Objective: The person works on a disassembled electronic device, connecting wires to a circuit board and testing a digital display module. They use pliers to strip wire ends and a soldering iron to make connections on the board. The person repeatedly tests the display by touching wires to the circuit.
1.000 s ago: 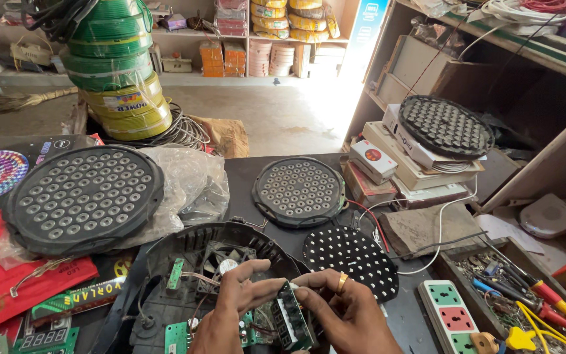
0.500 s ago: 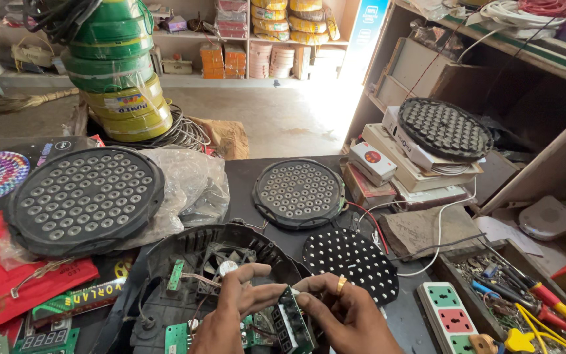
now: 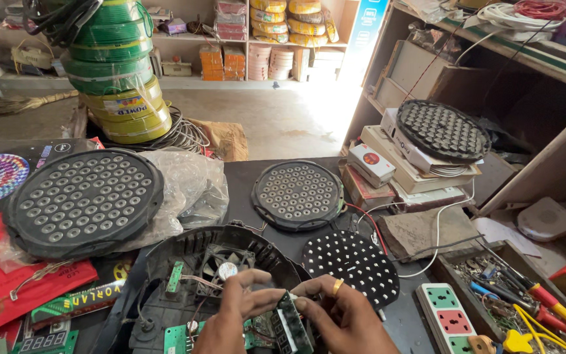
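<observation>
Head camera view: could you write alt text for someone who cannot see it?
Two bare hands, left hand and right hand, hold a small green circuit board over an open round black plastic lamp housing on a dark workbench, among round black perforated lens plates.

Daylight pours in from the far doorway and washes the concrete floor (image 3: 283, 118) almost white, while the dark tabletop (image 3: 244, 177) nearer the camera sits in softer, even light with faint shadows. The wide lens bends the shelf (image 3: 492, 46) edges, and focus stays sharp throughout.
</observation>
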